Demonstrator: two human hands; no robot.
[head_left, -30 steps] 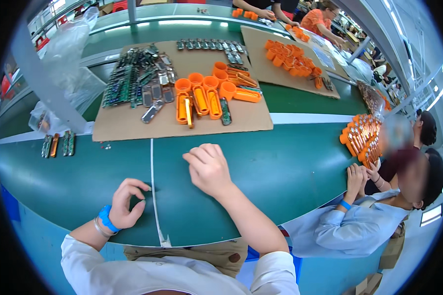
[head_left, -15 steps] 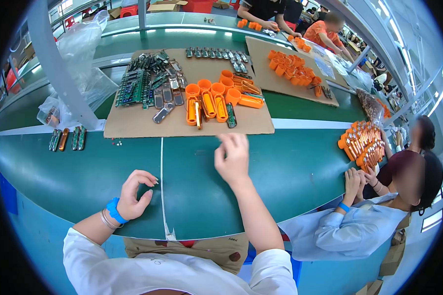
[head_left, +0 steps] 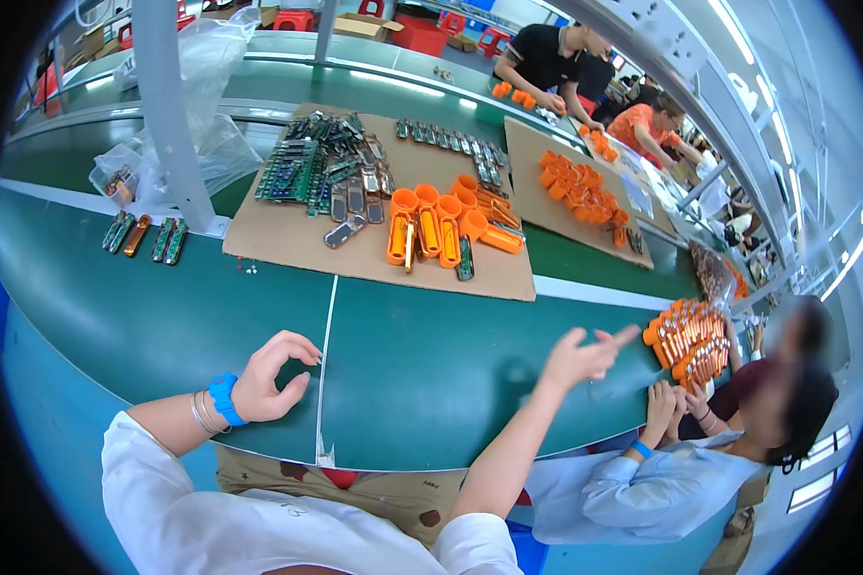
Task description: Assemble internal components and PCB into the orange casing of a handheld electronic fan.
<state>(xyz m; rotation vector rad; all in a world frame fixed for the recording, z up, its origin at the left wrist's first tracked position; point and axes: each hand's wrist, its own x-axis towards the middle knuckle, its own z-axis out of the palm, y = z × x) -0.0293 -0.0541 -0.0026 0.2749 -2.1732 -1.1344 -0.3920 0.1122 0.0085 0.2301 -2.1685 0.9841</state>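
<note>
My left hand [head_left: 270, 380], with a blue wristband and thin bangles, hovers over the green table at the white seam. Its fingers are curled, the thumb stands apart from them, and nothing shows between them. My right hand [head_left: 580, 359] is stretched out to the right above the table, forefinger extended, holding nothing. It is nearest to a stack of orange casings with coppery parts [head_left: 688, 340] by the co-worker. Ahead, a cardboard sheet [head_left: 288, 247] carries orange tube-shaped casings [head_left: 430, 230], green circuit boards [head_left: 292, 165] and grey oval parts [head_left: 345, 230].
A co-worker's hands [head_left: 669, 407] work at the table's right edge. At the left lie several small boards [head_left: 170, 240] beside a metal post [head_left: 168, 115] and clear plastic bags [head_left: 211, 153]. Another cardboard sheet [head_left: 537, 206] holds more orange casings [head_left: 580, 187].
My right hand has swung right, from in front of the cardboard toward the co-worker's stack, and its forefinger now extends. My left hand has stayed nearly in place. The view has shifted and tilted.
</note>
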